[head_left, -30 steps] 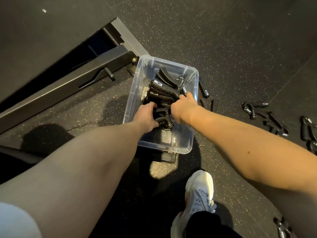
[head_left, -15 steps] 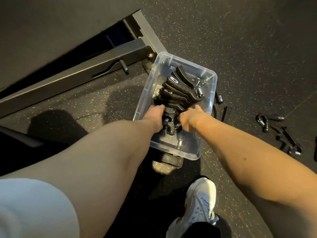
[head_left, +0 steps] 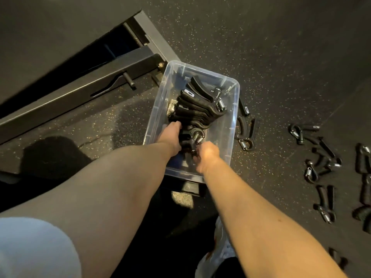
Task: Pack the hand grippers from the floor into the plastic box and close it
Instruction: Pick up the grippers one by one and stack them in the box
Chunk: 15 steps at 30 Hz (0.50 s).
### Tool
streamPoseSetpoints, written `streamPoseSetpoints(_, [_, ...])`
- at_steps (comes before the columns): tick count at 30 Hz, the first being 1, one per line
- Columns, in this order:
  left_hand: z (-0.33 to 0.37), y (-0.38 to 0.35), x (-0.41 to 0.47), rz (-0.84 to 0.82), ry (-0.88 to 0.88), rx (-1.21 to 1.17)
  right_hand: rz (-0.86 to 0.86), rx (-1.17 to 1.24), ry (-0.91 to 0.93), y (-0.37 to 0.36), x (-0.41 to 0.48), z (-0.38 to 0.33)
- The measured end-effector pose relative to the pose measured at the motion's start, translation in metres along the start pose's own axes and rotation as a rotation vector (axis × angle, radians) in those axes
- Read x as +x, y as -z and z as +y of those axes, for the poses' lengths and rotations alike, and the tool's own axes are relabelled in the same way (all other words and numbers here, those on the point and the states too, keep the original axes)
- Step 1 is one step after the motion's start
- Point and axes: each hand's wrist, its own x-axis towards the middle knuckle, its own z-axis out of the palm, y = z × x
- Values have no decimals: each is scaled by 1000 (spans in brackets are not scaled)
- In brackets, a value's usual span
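Plastic box (head_left: 230, 109): a clear, lidless box was set on the dark speckled floor (head_left: 271, 47), with its far corner just beside a metal frame (head_left: 84, 93).

Packed hand grippers (head_left: 192, 108): a row of black-handled grippers was stacked inside the box. They were fanned from the far wall toward the near end, and their coiled springs were turned to the right side.

Left hand (head_left: 170, 137): it was reached into the box over the left wall. Its fingers were curled round the nearest gripper of the stack, just beside two bright springs.

Right hand (head_left: 206, 155): it was lowered into the near end of the box, with its fingers bent down against dark handles. The hand was blurred, so whether anything was grasped could not be told.

Loose hand grippers (head_left: 321, 155): a scattered group was left on the floor well to the right of the box. A couple more were seen lying just beside its right wall.

Beneath the box: a dark flat edge was seen under the near end, but what it was could not be told.

Sleeve (head_left: 30, 247): pale fabric was seen on the left upper arm at the lower left corner.

Shoe (head_left: 218, 255): a light, blurred shoe was planted on the floor below the right forearm.
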Motion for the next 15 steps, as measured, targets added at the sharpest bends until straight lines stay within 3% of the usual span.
streamPoseSetpoints(4, [1, -1, 1, 1, -19, 93, 52, 99, -158, 2, -1, -9])
streamPoseSetpoints(10, [0, -3, 3, 18, 3, 10, 33, 62, -118, -4, 2, -2])
streamPoseSetpoints(15, [0, -6, 7, 82, 117, -181, 56, 340, -138, -6, 11, 3])
